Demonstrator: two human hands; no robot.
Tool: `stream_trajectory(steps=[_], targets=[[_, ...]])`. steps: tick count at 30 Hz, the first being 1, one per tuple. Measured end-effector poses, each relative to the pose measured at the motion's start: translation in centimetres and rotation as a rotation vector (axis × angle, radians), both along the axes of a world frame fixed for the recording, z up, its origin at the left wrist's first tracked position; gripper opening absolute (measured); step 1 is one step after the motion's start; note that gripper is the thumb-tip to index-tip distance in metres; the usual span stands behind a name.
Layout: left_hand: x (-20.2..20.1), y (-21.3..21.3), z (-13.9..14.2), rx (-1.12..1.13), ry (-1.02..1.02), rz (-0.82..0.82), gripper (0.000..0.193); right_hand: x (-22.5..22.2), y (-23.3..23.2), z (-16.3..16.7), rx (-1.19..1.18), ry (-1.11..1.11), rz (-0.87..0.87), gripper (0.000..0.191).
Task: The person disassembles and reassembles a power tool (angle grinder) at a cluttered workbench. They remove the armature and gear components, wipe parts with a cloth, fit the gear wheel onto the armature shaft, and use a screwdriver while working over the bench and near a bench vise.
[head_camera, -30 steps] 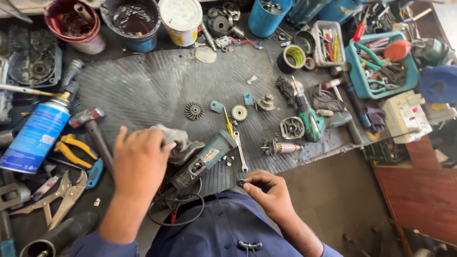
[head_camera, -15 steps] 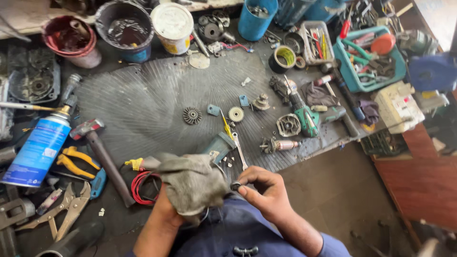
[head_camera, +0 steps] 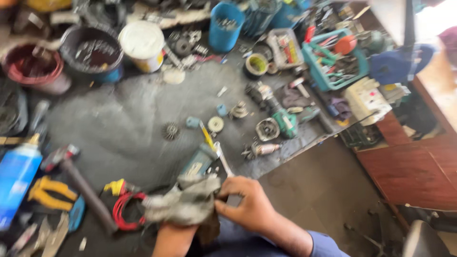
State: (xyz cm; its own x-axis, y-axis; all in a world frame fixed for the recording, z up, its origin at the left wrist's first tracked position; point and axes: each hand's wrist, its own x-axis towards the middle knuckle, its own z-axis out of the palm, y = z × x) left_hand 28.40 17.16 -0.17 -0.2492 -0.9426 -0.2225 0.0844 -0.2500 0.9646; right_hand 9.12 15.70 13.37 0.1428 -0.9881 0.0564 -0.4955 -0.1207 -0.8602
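The view is motion-blurred. My left hand is hidden under a dirty grey rag (head_camera: 183, 204) that it holds at the bottom centre; only the forearm (head_camera: 173, 240) shows. My right hand (head_camera: 247, 202) sits right beside it, fingers pinching the rag's right edge. Just above the hands lie a teal power-tool body (head_camera: 197, 162), a yellow-handled screwdriver (head_camera: 207, 135) and a spanner (head_camera: 222, 159). A small gear (head_camera: 170, 131) and other small parts lie further up on the grey mat (head_camera: 119, 123).
Left: a blue spray can (head_camera: 16, 178), a hammer (head_camera: 78, 183), yellow pliers (head_camera: 50, 192), red wire (head_camera: 126, 209). Back: a dark bucket (head_camera: 90, 52), a white tub (head_camera: 142, 43), a blue cup (head_camera: 226, 24). Right: a green tool (head_camera: 285, 121), a teal basket (head_camera: 333, 59).
The camera has swung and blurred. The left hand went from resting on the power tool to lifting the rag towards me; the right hand closed in on the rag.
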Motion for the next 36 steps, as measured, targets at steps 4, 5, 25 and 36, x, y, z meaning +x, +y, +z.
stream_trajectory(steps=[4, 5, 25, 36], targets=[[-1.7, -1.6, 1.0, 0.082, 0.014, 0.157, 0.048, -1.8, 0.6, 1.0, -0.042, -0.239, 0.07, 0.026], [-2.2, -1.8, 1.2, 0.081, 0.012, 0.173, 0.047, -2.0, 0.7, 1.0, -0.011, -0.274, 0.084, 0.034], [-5.8, -4.8, 4.1, 0.033, -0.043, -0.054, 0.028, -4.8, 2.6, -2.1, 0.528, -0.95, -0.148, 0.038], [-4.4, -2.7, 5.2, 0.069, 0.075, -0.02, 0.021, -2.9, 2.3, -3.5, 0.045, -0.421, -0.142, 0.015]])
